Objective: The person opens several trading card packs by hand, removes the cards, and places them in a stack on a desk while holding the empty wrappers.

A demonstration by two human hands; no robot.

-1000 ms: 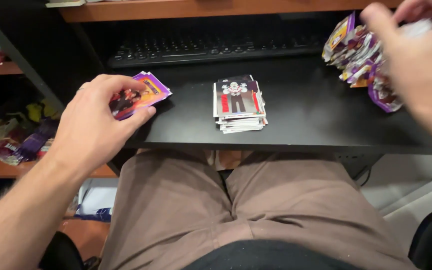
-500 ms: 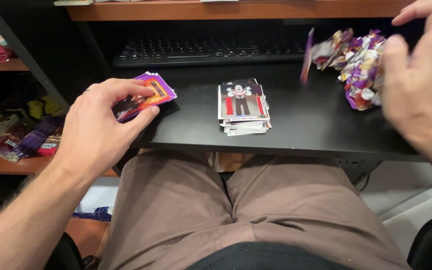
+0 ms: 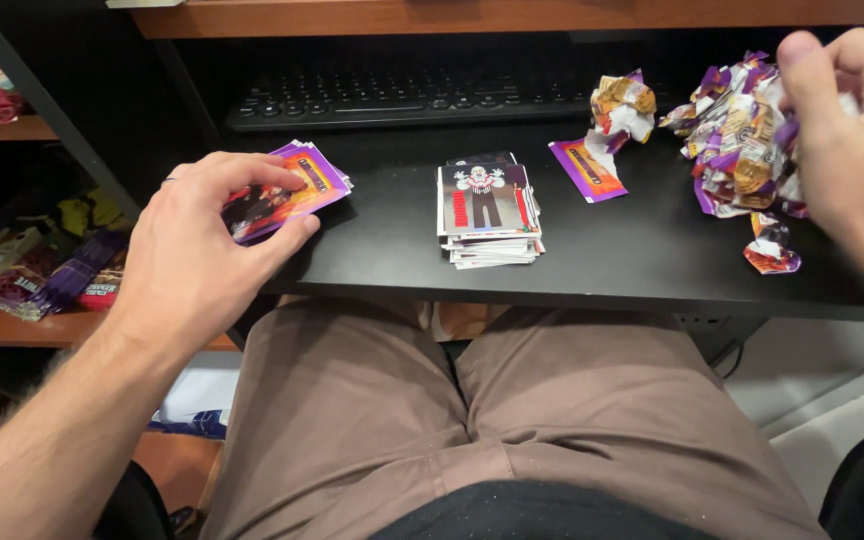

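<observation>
Risk, as I judge it: wrapper pile point(image 3: 742, 150) sits near tabletop point(image 3: 632, 260) right edge w/ right hand point(image 3: 857, 150) just over it, so a brush could knock scraps off. Card stack point(image 3: 487, 215) mid-tabletop is uneven, could slide. Left hand point(image 3: 192, 255) clamped on small purple card bunch point(image 3: 287, 190) at left edge. Right hand's fingers loosely curled, apart; whether it touches the wrappers I can't tell.

The right hand point(image 3: 857, 150) is cut off by the frame's edge; the left hand point(image 3: 197, 255) covers part of its purple cards point(image 3: 287, 190).
</observation>
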